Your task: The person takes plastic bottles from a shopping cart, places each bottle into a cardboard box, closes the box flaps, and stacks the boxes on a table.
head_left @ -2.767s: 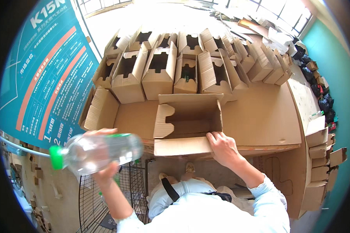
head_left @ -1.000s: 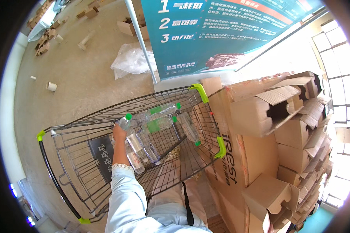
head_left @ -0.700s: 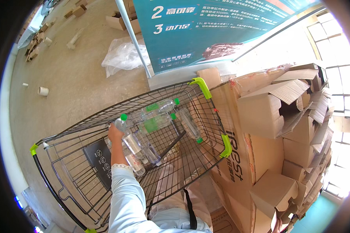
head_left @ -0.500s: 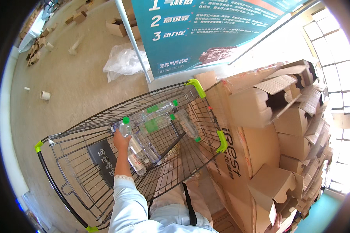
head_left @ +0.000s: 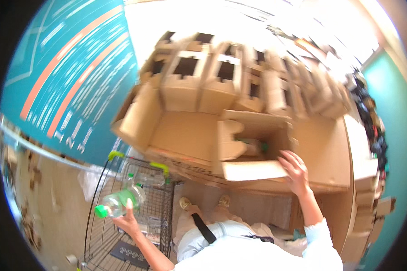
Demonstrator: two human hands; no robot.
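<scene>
My left hand [head_left: 128, 222] grips a clear plastic bottle [head_left: 122, 201] with a green cap and green label. The bottle lies tilted above the wire shopping cart [head_left: 160, 169], its cap toward the left. In the cart, below it, are other clear green-capped bottles [head_left: 154, 179], partly hidden. My right hand [head_left: 296, 172] holds the near right edge of an open cardboard box [head_left: 254, 171], fingers over the flap. Inside that box lies something clear with a green end, which looks like a bottle [head_left: 257, 145]; the box walls hide part of it.
Behind the open box, several cardboard boxes with cut-out openings [head_left: 185, 90] stand in rows on a large carton [head_left: 181, 135]. A teal printed panel [head_left: 77, 86] rises at the left. Crumpled clear plastic [head_left: 88, 183] lies on the floor beyond the cart.
The view has swung right toward the boxes. My left hand has lifted a bottle out of the cart. My right hand, earlier at the lower right edge, now shows fully on the open box.
</scene>
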